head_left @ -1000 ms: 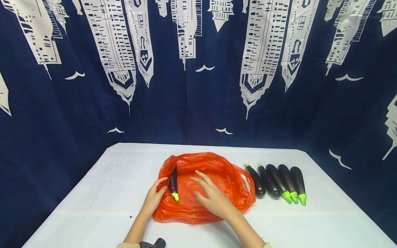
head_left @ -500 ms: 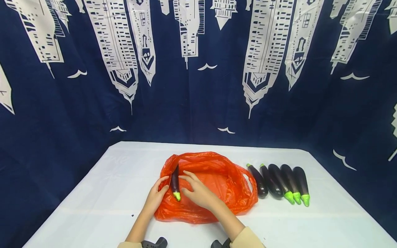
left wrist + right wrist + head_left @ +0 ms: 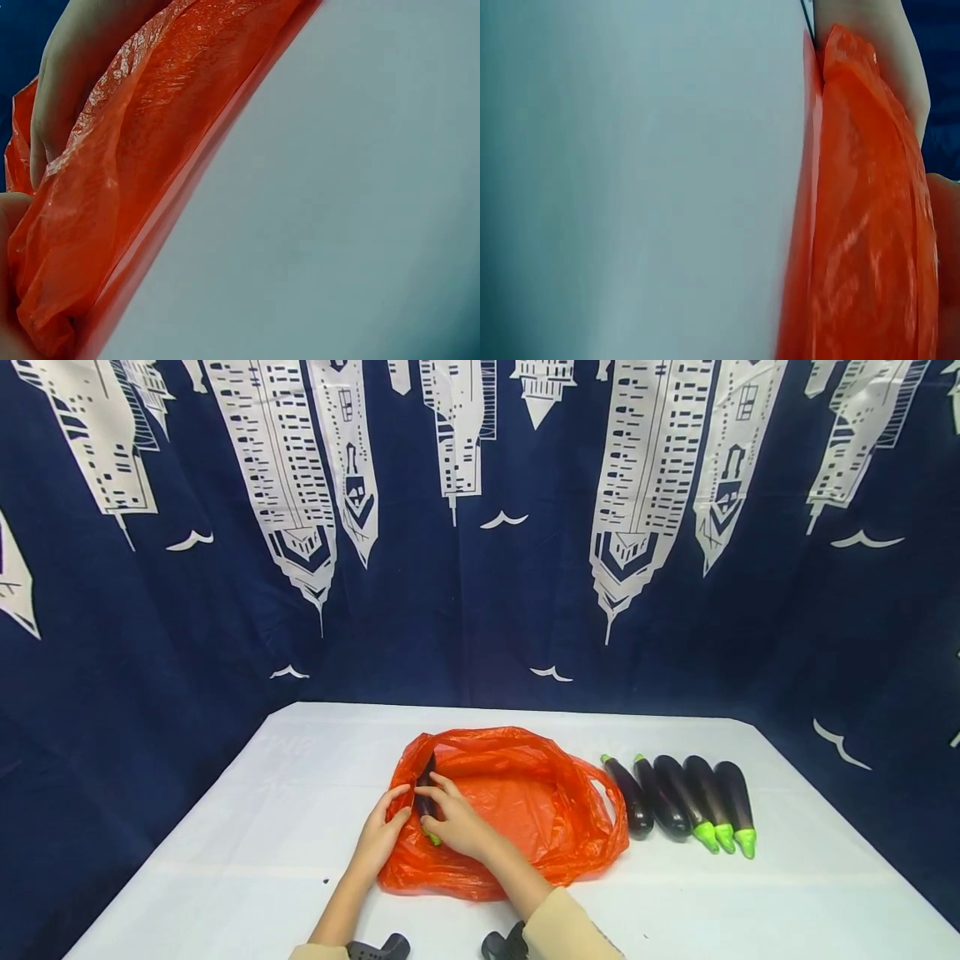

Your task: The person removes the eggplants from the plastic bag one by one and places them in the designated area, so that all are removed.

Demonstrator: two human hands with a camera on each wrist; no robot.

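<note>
An orange-red plastic bag (image 3: 517, 793) lies open on the white table. My left hand (image 3: 379, 831) grips the bag's left rim; it also shows at the left edge of the left wrist view. A dark purple eggplant (image 3: 424, 803) with a bright green stem lies inside against the bag's left wall. Over it, my right hand (image 3: 457, 818) curls its fingers and thumb, hiding its middle. The bag's side hides the fingertips in the left wrist view, where part of my right hand (image 3: 71, 82) appears.
Several more eggplants (image 3: 678, 793) lie side by side on the table (image 3: 300, 802), right of the bag. The closest one touches or nearly touches the bag's handle. A dark blue patterned curtain (image 3: 450, 610) hangs behind.
My right hand has moved left across the bag's opening and down onto the eggplant inside. My left hand has stayed at the left rim. The eggplants on the table have not moved.
</note>
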